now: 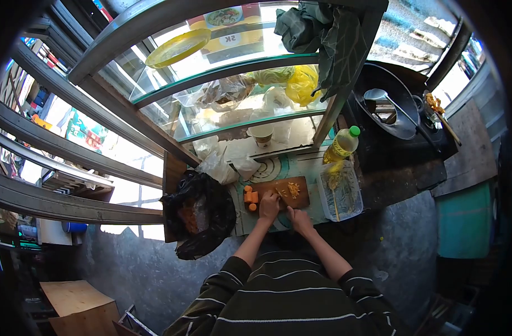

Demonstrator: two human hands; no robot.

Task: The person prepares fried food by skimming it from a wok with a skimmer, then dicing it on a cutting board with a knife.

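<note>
**Risk: cut fingers, rolling pieces**

Left hand presses carrot on the cutting board; right hand looks closed, knife not discernible. Fingers sit close together, so a slip could nick them. Carrot chunks at board's left edge could roll off.

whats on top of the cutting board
On the cutting board: orange carrot chunks at its left end, a pile of fine yellow shreds toward the right. The left hand covers whatever lies beneath it.
</note>
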